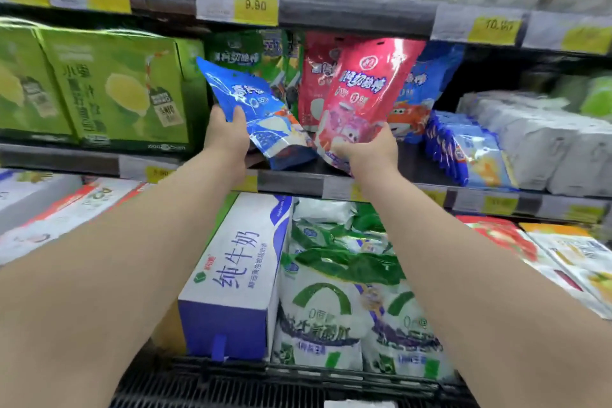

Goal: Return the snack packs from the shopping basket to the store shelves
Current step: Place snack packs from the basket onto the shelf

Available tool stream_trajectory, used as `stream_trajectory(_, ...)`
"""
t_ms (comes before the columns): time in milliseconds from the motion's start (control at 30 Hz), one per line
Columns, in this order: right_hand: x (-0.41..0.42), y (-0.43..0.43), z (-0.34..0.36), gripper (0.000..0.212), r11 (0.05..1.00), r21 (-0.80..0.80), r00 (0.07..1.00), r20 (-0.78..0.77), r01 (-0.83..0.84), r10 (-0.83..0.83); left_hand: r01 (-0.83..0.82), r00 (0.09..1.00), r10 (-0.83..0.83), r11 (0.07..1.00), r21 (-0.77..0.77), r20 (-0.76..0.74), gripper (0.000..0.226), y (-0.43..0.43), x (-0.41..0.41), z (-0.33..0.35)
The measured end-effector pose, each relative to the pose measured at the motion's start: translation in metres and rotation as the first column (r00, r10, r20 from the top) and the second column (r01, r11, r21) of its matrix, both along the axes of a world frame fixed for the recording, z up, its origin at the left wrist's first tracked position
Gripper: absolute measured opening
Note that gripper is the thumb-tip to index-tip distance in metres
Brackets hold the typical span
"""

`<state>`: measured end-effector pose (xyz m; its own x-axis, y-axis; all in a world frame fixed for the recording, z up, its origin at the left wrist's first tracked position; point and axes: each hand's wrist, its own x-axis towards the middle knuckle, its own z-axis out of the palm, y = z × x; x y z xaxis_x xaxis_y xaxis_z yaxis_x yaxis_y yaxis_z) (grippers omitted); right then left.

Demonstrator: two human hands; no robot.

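A person's left hand [228, 132] grips a blue pack [245, 99] by its lower left side, thumb across the front and fingers behind. The right hand [367, 149] pinches a red pack [361, 89] at its bottom corner, thumb up on the front. Both arms reach out to the middle shelf [414, 164].

The blue pack tilts left, with its bottom low over the shelf's front edge near the middle. Whether it rests there cannot be told. The red pack leans right just beside it, its foot also at the front edge and its top close under the upper shelf [357, 13]. The two packs meet near their bases.

Behind them, toward the back of the middle shelf, stand green packs [241, 50], a shelved red pack [314, 76] and a shelved blue pack [420, 89]. Green boxes [116, 86] fill the shelf's left end. Blue-and-white packs [470, 149] and white packs [536, 136] fill its right end.

A yellow price tag [255, 5] reading 9.90 hangs on the upper shelf's front edge. On the shelf below sit a white-and-blue milk box [238, 275] and, touching its right side, green-and-white bags [331, 301].
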<state>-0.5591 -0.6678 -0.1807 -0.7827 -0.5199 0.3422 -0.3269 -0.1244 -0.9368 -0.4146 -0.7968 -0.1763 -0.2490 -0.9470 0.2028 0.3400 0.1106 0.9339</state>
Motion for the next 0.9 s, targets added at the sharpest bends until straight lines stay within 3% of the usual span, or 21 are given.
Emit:
stream_trajectory(133, -0.019, 0.010, 0.015, 0.047, 0.996, 0.086, 0.990, 0.139, 0.002, -0.014, 0.123, 0.992, -0.123, 0.992, -0.031, 0.011, 0.014, -0.006, 0.003, 0.019)
stream_trajectory(267, -0.031, 0.010, 0.012, 0.043, 0.987, 0.152, 0.995, 0.084, 0.046, -0.059, 0.113, 0.988, -0.101, 0.988, -0.108, 0.116, 0.016, -0.011, 0.005, 0.028)
stream_trajectory(400, -0.031, 0.005, 0.007, 0.038, 0.986, 0.141, 0.994, 0.050, 0.084, -0.092, 0.165, 0.960, -0.111, 0.966, -0.201, 0.255, 0.085, -0.006, 0.005, 0.014)
stream_trajectory(533, -0.033, 0.007, 0.007, 0.035, 0.975, 0.169, 0.989, 0.025, 0.143, -0.149, 0.154, 0.956, -0.098, 0.970, -0.189, 0.278, 0.096, -0.012, 0.005, 0.006)
stream_trajectory(733, -0.043, 0.008, 0.012, 0.047, 0.954, 0.220, 0.978, -0.011, 0.204, -0.207, 0.051, 0.813, 0.147, 0.946, -0.320, 0.563, 0.104, -0.031, 0.015, 0.014)
stream_trajectory(833, -0.044, 0.004, 0.010, 0.052, 0.943, 0.207, 0.965, -0.038, 0.262, -0.260, -0.039, 0.795, 0.244, 0.934, -0.355, 0.555, 0.110, -0.025, 0.008, 0.013)
stream_trajectory(900, -0.040, 0.003, 0.008, 0.075, 0.922, 0.176, 0.937, -0.106, 0.346, -0.332, -0.216, 0.685, 0.486, 0.847, -0.486, 0.543, 0.115, -0.012, 0.004, 0.010)
